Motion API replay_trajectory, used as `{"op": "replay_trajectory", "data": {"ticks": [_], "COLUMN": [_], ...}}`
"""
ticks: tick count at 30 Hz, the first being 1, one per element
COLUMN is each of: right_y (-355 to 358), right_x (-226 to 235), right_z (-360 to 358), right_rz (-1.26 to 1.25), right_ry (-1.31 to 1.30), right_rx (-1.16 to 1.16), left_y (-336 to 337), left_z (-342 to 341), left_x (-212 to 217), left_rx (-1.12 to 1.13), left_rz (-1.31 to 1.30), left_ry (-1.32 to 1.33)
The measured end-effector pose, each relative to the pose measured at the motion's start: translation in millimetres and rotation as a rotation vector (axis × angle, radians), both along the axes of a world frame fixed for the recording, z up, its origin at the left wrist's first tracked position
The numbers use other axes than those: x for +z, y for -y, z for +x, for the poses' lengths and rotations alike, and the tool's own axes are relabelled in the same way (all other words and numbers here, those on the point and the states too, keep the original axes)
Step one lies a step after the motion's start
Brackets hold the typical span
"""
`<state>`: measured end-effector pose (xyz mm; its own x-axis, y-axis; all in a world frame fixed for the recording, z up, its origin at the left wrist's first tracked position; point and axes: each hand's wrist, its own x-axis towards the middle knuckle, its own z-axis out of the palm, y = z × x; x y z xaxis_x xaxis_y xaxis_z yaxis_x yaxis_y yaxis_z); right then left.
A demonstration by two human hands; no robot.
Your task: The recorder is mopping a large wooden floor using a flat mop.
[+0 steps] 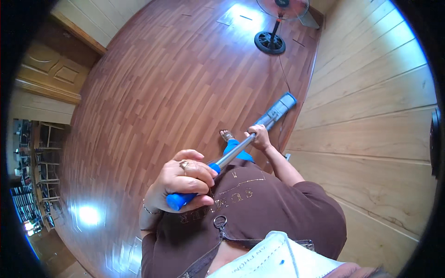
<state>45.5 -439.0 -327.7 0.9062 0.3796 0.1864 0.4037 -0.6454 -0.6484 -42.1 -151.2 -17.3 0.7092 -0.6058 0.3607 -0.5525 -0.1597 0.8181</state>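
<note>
Person standing on the wood-plank floor (153,83), close by the pale panelled wall (357,125) on the right. Both hands on one flat mop (236,151).

Left hand (187,178): fingers curled over the blue handle end (178,201), its butt showing past the palm. Right hand (259,137): closed round the metal pole, farther along. No gap visible between palm and pole there.

Key relation: the mop head (279,110) lies ahead and to the right, beyond the right hand, which is the nearer of the two. Pole slants from the left hand up rightward; the head's long axis runs much the same way, its far end close to the foot of the wall. Contact with the wall: cannot tell.

In the way: a thin cord (283,72), running from the standing fan (270,42) down to beside the head's far end. Likeliest snag, in my judgement, along with the wall. A sandalled foot (227,135) stands left of the pole. Open floor leftward, towards a wooden door (52,66).
</note>
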Motion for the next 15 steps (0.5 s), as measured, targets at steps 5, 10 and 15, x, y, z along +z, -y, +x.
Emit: {"op": "replay_trajectory", "data": {"ticks": [5, 10, 15], "right_y": [5.5, 0.6, -39.9], "right_x": [-0.9, -28.0, -38.9], "right_z": [27.0, 85.5, 171.5], "right_rz": [0.002, -0.007, -0.122], "right_ry": [-0.001, -0.007, 0.090], "right_rx": [0.060, 0.142, 0.088], "left_y": [5.2, 20.5, 34.6], "left_z": [13.3, 26.8, 52.3], "left_x": [8.4, 1.7, -22.3], "left_rx": [0.073, 0.118, 0.384], "left_rz": [0.043, 0.140, 0.138], "left_ry": [-0.009, 0.033, 0.040]}}
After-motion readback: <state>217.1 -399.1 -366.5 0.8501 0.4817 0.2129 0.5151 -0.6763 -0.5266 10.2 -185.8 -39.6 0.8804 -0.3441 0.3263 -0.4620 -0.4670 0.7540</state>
